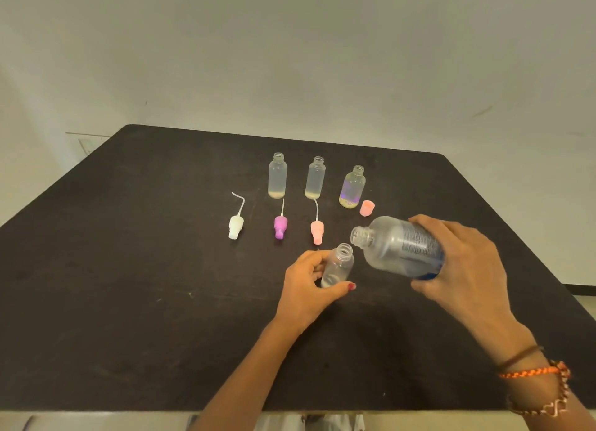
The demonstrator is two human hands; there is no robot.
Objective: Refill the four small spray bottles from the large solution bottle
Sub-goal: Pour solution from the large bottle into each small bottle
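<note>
Tipping the big bottle (404, 247) in the right hand (461, 263), its mouth sits just above a small bottle (337, 266) gripped by the left hand (306, 285) on the desk (129, 269). Three small bottles (277, 176) wait behind, nearly empty, tops off.

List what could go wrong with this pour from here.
1. The large solution bottle, tipped in the right hand, has a mouth wider than the small bottle's narrow neck, so liquid may spill onto the table.
2. The left hand holds that small bottle tilted; it may slip or overflow.
3. The pink spray head and the pink cap lie close by and may get splashed or knocked.
</note>
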